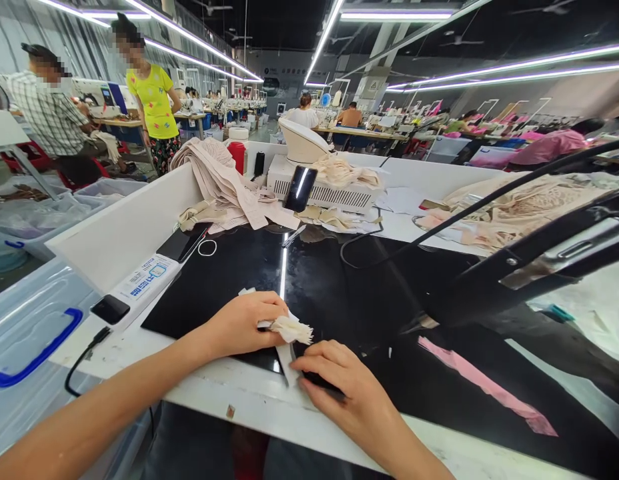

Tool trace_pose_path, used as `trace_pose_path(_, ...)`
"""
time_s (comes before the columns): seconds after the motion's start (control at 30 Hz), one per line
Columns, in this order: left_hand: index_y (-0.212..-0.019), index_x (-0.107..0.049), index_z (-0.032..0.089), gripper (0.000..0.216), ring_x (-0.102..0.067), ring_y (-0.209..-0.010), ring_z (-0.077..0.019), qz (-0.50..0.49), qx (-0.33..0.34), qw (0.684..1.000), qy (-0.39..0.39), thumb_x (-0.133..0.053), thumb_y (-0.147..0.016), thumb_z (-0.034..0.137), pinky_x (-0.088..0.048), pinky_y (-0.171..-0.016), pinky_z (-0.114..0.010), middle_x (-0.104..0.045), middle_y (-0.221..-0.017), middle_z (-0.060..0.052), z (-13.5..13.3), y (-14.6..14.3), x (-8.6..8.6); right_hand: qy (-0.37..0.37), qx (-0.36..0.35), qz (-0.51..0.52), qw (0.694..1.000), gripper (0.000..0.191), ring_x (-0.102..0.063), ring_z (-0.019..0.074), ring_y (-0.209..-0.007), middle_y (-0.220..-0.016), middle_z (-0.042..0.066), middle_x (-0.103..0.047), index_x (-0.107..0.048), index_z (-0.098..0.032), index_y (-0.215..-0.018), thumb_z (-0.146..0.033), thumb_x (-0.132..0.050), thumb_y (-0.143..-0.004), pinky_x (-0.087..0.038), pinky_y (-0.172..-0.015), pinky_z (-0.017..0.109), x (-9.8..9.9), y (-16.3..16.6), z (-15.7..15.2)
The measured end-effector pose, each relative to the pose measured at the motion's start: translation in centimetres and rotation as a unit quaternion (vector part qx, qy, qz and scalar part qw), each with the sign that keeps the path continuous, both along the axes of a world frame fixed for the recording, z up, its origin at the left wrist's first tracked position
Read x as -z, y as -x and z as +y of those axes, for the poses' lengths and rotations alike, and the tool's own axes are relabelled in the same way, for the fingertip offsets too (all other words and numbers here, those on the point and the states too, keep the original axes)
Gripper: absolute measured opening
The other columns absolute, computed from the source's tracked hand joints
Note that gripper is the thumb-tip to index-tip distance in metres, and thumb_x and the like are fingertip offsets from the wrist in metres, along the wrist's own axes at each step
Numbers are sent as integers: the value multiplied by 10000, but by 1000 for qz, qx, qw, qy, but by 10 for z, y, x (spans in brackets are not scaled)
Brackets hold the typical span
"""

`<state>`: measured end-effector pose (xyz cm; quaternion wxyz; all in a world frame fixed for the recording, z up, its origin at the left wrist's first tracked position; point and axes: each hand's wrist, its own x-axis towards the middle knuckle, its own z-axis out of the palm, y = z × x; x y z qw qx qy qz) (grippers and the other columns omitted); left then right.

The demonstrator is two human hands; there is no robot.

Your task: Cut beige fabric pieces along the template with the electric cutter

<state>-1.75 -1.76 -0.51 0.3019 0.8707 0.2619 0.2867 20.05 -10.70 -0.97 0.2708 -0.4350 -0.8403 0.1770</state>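
My left hand [249,320] is closed on a small bunch of cream fabric [293,329] with a frayed end, held just over the front edge of the black board [334,293]. From below that hand, a narrow white strip [288,365] hangs down across the edge of the board. Close by on the right, my right hand [347,377] has curved fingers, the thumb and forefinger slightly apart. Its fingertips are at the strip's right side; whether they press on it is hard to see.
A pink strip [484,383] lies right, beneath a black machine arm [539,260]. Beige fabric pieces [219,177] are heaped at the back left. A propped phone [300,189] leans against a white device. On the left are a white box [147,283] and a clear bin [34,327]. Other people work beyond.
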Motion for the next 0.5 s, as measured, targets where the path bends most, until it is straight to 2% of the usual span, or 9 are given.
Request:
trace_pose_path(0.1, -958, -748, 211, 126, -664, -919, -157, 1, -3, 1000, -2, -682, -855, 179, -494, -846, -252, -700, -1018, -18, 0, 1, 1, -4, 16, 17, 1000, 209, -663, 177, -839, -930, 31, -701, -728, -288, -1025, -169, -576, -946, -533, -763, 312, 3, 3, 1)
trace_pose_path(0.27, -967, -758, 232, 120, -667, -921, -164, -3, -3, 1000, -6, -673, -882, 238, -505, -839, -258, -707, -1009, -19, 2, 2, 4, 43, 65, 89, 993, 196, -667, 177, -813, -886, 32, -704, -720, -256, -932, -191, -536, -949, -536, -727, 280, 1, 6, 1)
trace_pose_path(0.5, -945, -759, 222, 104, -666, -914, -165, -5, -4, 1000, -10, -686, -880, 259, -506, -844, -260, -701, -997, -24, 3, 4, 4, 76, 120, 147, 979, 176, -621, 154, -670, -749, 5, -664, -698, -227, -818, -209, -549, -911, -492, -637, 252, -3, 11, 7)
